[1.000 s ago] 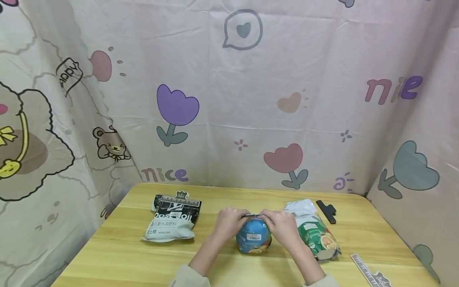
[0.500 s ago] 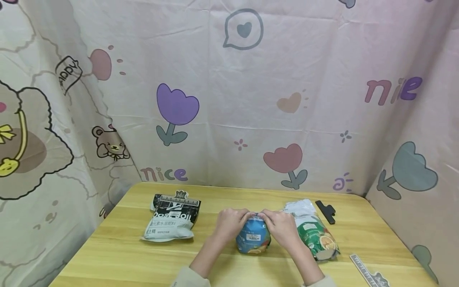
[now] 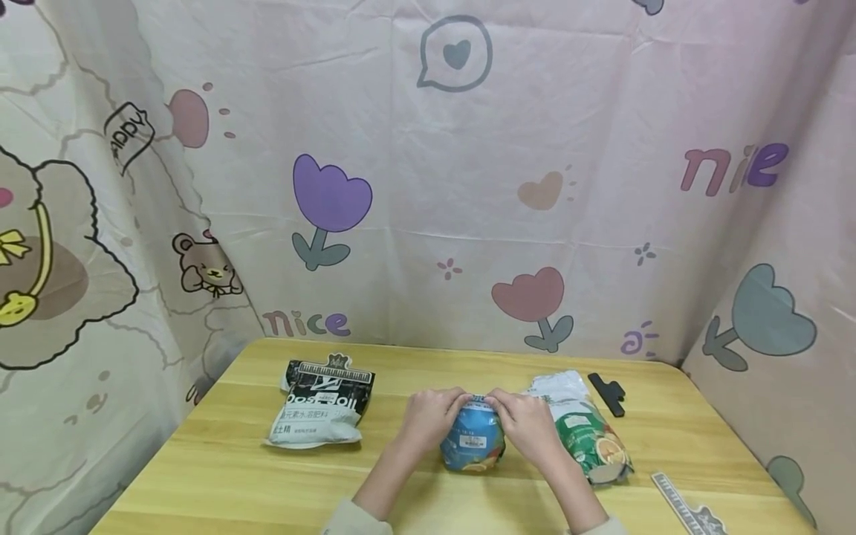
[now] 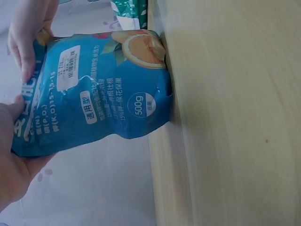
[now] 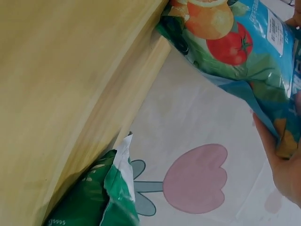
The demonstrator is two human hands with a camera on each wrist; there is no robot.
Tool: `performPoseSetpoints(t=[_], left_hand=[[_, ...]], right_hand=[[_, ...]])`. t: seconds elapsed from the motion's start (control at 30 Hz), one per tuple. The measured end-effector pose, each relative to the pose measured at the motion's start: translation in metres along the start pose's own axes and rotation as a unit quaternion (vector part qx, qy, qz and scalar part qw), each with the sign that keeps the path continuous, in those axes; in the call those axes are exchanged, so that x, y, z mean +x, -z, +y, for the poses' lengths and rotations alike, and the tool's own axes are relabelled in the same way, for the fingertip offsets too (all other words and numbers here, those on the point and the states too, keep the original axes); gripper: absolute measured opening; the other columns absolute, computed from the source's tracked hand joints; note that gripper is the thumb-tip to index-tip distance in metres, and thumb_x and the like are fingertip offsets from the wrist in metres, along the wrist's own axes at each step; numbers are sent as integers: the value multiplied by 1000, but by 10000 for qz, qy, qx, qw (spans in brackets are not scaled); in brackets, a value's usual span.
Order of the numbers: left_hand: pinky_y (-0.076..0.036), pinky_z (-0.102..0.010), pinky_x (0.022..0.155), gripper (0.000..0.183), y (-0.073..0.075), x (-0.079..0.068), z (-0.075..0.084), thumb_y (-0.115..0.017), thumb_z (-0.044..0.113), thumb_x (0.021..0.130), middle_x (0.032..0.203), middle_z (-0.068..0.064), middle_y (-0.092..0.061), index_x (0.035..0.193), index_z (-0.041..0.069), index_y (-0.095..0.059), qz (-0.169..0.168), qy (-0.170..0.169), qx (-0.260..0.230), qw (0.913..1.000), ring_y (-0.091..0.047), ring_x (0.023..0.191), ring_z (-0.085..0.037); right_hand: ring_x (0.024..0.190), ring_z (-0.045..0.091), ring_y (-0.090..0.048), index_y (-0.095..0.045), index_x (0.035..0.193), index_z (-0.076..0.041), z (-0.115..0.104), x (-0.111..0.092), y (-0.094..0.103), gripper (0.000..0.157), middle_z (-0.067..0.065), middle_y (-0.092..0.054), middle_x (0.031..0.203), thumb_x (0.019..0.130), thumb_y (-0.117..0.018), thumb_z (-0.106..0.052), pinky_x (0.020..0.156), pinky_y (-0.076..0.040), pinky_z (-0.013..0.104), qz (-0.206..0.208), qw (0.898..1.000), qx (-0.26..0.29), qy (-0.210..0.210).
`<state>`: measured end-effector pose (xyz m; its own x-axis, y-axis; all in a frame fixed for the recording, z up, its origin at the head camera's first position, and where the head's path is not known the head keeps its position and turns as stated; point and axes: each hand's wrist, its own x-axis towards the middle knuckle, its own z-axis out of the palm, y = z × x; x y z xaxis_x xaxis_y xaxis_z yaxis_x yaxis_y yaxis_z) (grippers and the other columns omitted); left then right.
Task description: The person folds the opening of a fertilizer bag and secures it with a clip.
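Note:
A blue fertilizer bag [image 3: 472, 440] with fruit pictures, a barcode label and a 500g mark stands upright on the table, between both hands. My left hand [image 3: 432, 416] pinches the left end of its top edge, thumb on the near side. At the other end, my right hand [image 3: 525, 420] pinches the same edge, its fingers behind the bag. The left wrist view shows the bag's printed front [image 4: 94, 89] with thumbs at its upper part. Seen from the right wrist, its side carries an orange and a tomato [image 5: 230, 44], and fingers go behind the top.
To the right lies a green and white bag [image 3: 588, 438], with a black clip [image 3: 608, 394] beyond it. A grey ruler-patterned clip [image 3: 689, 505] rests at the front right. On the left, a black and white bag [image 3: 314, 427] has a similar clip [image 3: 336, 370] across its top.
A thin dark edge showed between the hands a second ago; now a printed strip of the bag's top shows there. The thumbs have shifted slightly along the top, and the bag stays in place.

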<state>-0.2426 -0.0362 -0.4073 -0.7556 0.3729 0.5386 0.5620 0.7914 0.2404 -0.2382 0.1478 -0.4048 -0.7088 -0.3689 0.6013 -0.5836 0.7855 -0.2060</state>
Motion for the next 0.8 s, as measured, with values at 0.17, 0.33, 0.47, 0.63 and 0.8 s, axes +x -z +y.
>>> performPoseSetpoints(t=[0.17, 0.33, 0.47, 0.63, 0.8], left_hand=[[-50, -34, 73, 27, 5, -3, -7, -47, 30, 97, 92, 0, -69, 99, 13, -68, -372, 226, -985, 9942, -64, 83, -18], [-49, -37, 81, 27, 10, -5, -15, -45, 26, 98, 97, -3, -68, 104, 11, -66, -603, 236, -1480, 9869, -63, 90, -20], [-50, -34, 78, 28, 10, -5, -17, -45, 26, 97, 95, -4, -68, 102, 9, -66, -540, 56, -1543, 9865, -64, 87, -19], [-49, -32, 82, 31, 12, -8, -23, -46, 26, 97, 103, -7, -66, 108, 5, -66, -726, 326, -2212, 9720, -62, 94, -20], [-50, -32, 79, 35, 13, -10, -26, -44, 29, 97, 99, -6, -67, 109, 5, -66, -794, 404, -2338, 9682, -62, 86, -16]], right_hand=[[81, 14, -62, -68, 95, -17, 7, -3, 8, 17, -4, -67, 89, 95, -52, -20, 70, -50, 36, -543, 9904, 1164, -505], [63, 5, -50, -66, 99, -9, 18, -5, 12, 21, -7, -62, 78, 97, -46, -13, 61, -47, 30, -663, 9802, 1811, -442], [59, 5, -48, -66, 98, -9, 22, -6, 11, 19, -9, -58, 72, 97, -47, -12, 59, -46, 27, -582, 9809, 1818, -371], [79, 13, -61, -68, 100, -9, 25, -9, 14, 20, 0, -67, 90, 96, -49, -14, 68, -51, 33, -640, 9780, 1900, -576], [75, 12, -60, -68, 101, -8, 25, -8, 15, 21, 4, -68, 93, 96, -49, -16, 69, -51, 35, -612, 9807, 1768, -576]])
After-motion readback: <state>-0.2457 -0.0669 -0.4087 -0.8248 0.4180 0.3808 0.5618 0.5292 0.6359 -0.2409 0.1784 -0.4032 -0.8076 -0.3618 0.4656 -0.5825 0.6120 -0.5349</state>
